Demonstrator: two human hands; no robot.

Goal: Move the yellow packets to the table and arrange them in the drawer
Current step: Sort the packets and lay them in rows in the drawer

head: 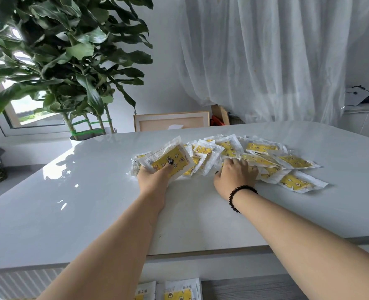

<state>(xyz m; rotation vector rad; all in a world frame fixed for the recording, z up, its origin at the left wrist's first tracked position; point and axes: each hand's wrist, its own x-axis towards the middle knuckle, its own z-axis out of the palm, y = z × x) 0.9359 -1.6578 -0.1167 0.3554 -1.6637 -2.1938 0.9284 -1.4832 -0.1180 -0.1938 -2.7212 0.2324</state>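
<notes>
Both bare forearms reach up from the bottom edge across the glossy pale grey rounded surface [92, 191]. The left hand [155, 177] lies at about 11 o'clock from the picture's centre, its thumb with a dark painted nail pressed on top of a tilted stack of flat clear-plastic packets printed yellow with small flower and star shapes [168, 162], the other fingers hidden under the stack, so the hand grips that bundle with its lower edge near the surface. The right hand [236, 175], wearing a bracelet of dark round beads [240, 194] at the wrist, sits at about 1 o'clock from centre, palm down with knuckles raised and fingers curled into the loose heap of the same yellow packets [261, 158]; whether those fingers have closed round any packet I cannot tell, since the fingertips are buried in the heap. The heap spreads over the far middle of the surface, running from the left hand's stack out toward 3 o'clock, packets overlapping at many angles, each with a white sealed border around the yellow panel; the one nearest the front lies flat at the right end. Below the near edge of the surface, at 6 o'clock, a few more yellow packets [177, 292] stand upright side by side, cut off by the frame; what holds them is not visible. A large potted plant with broad green leaves [66, 53] rises at 10 o'clock beyond the surface, and sheer white curtains [276, 57] hang at 1 o'clock.
</notes>
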